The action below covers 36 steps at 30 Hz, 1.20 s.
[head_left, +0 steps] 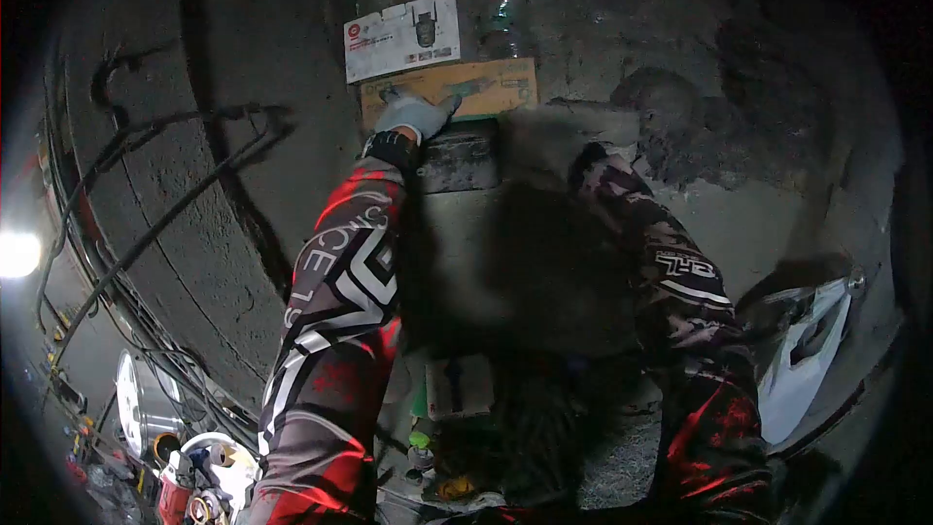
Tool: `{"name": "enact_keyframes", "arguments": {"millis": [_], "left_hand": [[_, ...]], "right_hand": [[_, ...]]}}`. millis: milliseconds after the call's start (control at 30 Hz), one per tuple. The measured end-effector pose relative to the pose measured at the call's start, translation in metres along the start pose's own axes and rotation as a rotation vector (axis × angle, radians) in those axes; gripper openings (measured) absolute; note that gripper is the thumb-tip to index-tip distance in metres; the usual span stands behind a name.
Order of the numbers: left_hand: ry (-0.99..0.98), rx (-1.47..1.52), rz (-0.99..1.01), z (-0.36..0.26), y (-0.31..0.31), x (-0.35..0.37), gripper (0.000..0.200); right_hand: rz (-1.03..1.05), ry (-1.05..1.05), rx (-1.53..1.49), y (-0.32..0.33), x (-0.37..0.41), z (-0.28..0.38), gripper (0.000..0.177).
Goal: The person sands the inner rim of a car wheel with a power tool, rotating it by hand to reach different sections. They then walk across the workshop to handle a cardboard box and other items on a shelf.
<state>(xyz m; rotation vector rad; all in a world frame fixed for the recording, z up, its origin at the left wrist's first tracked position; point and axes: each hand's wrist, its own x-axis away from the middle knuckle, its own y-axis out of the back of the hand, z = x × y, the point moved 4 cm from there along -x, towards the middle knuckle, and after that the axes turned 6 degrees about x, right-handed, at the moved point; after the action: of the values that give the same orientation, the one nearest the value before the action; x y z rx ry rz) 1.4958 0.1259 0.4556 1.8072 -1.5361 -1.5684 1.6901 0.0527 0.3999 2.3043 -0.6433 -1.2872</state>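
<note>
My left hand (416, 117), in a pale glove with dark fingertips, rests on the lower edge of a brown cardboard strip (515, 87) with a teal smear on it. Its fingers look spread. Just below sits a dark rectangular block (462, 157) with a greenish top edge. A white printed sheet (401, 37) showing a dark device lies above the cardboard. Deep in shadow, my right hand (598, 167) is beside a greyish patch of the rough surface to the right of the block. Its fingers are too dark to make out, as is anything they hold.
Bent dark rods and cables (146, 131) run down the left side. A white bucket (228, 457) with tools and tape rolls stands at lower left, near a bright lamp (17, 254). A white bag (805, 360) is at right. A pale box (460, 387) sits below my arms.
</note>
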Motion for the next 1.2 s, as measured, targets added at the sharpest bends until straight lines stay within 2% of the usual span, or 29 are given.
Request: {"name": "enact_keyframes", "arguments": {"millis": [67, 133, 200, 233, 267, 300, 333, 400, 500, 600, 633, 700, 767, 867, 933, 1033, 1067, 1133, 1200], "left_hand": [[0.006, -0.020, -0.034, 0.002, -0.008, -0.004, 0.114], [0.067, 0.055, -0.194, 0.012, -0.019, -0.022, 0.113], [0.073, 0.013, -0.278, 0.014, -0.028, -0.029, 0.113], [0.085, -0.029, -0.359, 0.016, -0.031, -0.033, 0.113], [0.093, -0.030, -0.360, 0.015, -0.023, -0.028, 0.113], [0.049, 0.039, -0.179, 0.011, -0.014, -0.021, 0.115], [0.006, 0.106, 0.000, 0.010, -0.009, -0.015, 0.118], [-0.018, 0.162, -0.005, 0.016, 0.000, -0.007, 0.119], [-0.109, 0.291, -0.004, 0.038, -0.009, -0.020, 0.118], [-0.228, 0.322, -0.044, 0.039, -0.017, -0.015, 0.114], [-0.292, 0.289, -0.086, 0.036, -0.017, -0.008, 0.111], [-0.356, 0.347, -0.080, 0.040, -0.019, -0.004, 0.116], [-0.425, 0.406, -0.069, 0.040, -0.020, 0.000, 0.121], [-0.324, 0.425, -0.068, 0.037, -0.018, 0.009, 0.119], [-0.095, 0.186, -0.126, 0.030, -0.006, 0.025, 0.118], [-0.110, 0.243, -0.045, 0.031, -0.006, 0.024, 0.122], [-0.114, 0.240, -0.045, 0.034, -0.009, 0.021, 0.122], [-0.138, 0.159, -0.162, 0.037, -0.013, 0.015, 0.125], [-0.150, 0.174, -0.135, 0.039, -0.013, 0.011, 0.126]], "right_hand": [[0.059, -0.013, -0.088, 0.001, 0.009, -0.003, 0.028], [0.116, -0.030, -0.176, 0.039, 0.016, 0.020, 0.024], [0.192, -0.323, -0.182, 0.046, 0.017, 0.022, 0.024], [0.192, -0.318, -0.183, 0.038, 0.015, 0.014, 0.024], [0.087, -0.171, -0.167, 0.024, 0.009, 0.006, 0.024], [-0.017, -0.023, -0.155, 0.008, 0.002, 0.001, 0.025], [-0.029, -0.012, -0.155, -0.009, -0.006, -0.005, 0.025], [-0.010, -0.115, -0.132, -0.061, -0.026, -0.022, 0.025], [-0.052, -0.445, -0.158, -0.144, -0.063, -0.043, 0.026], [0.170, -0.168, -0.317, -0.020, -0.035, -0.029, 0.027], [0.167, -0.165, -0.320, -0.010, -0.033, -0.032, 0.027], [0.091, -0.010, -0.426, 0.000, -0.030, -0.034, 0.029], [0.070, -0.028, -0.490, 0.002, -0.027, -0.036, 0.030], [0.058, -0.051, -0.588, 0.006, -0.025, -0.038, 0.030], [0.079, -0.055, -0.620, 0.012, -0.021, -0.039, 0.030], [0.140, -0.073, -0.582, 0.022, -0.017, -0.038, 0.032], [0.154, -0.019, -0.566, 0.018, -0.021, -0.039, 0.032], [0.160, 0.031, -0.546, 0.011, -0.029, -0.044, 0.033], [0.129, 0.016, -0.490, 0.010, -0.031, -0.043, 0.034]]}}
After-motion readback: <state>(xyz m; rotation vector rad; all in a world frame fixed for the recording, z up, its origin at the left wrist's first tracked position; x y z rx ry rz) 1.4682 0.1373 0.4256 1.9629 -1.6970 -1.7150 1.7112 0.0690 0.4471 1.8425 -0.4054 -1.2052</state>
